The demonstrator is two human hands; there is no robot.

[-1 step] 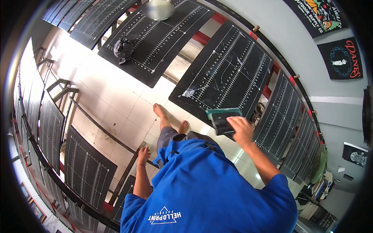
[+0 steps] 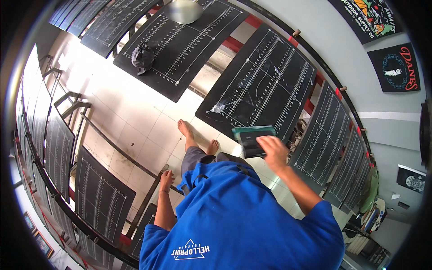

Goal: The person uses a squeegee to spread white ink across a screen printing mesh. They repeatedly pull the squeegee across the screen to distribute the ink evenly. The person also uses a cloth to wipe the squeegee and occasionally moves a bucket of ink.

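My right hand (image 2: pixel 275 155) grips a flat black rectangular piece with a teal edge (image 2: pixel 252 143), its fingers closed over the right side. This piece is slightly blurred, and its exact kind cannot be made out. It is held over the near corner of a black board (image 2: pixel 258 85) with white ruled marks and pale smears; whether the two touch is unclear. Low at my left side hangs my left hand (image 2: pixel 166 180), fingers loosely bent and apart from the thumb, with nothing visible in it. A metal rail (image 2: pixel 119 150) runs close beside that hand.
A crumpled dark cloth (image 2: pixel 143 58) lies on the neighbouring marked board (image 2: pixel 189 45), under a round pale disc (image 2: pixel 183 11). More marked boards (image 2: pixel 101 193) stand along the left and right. My bare feet (image 2: pixel 184 128) are on the tiled floor (image 2: pixel 148 114). Printed dark cloths (image 2: pixel 396 67) hang on the wall.
My right hand and the black piece with the teal edge have shifted slightly left. My left hand stays where it was.
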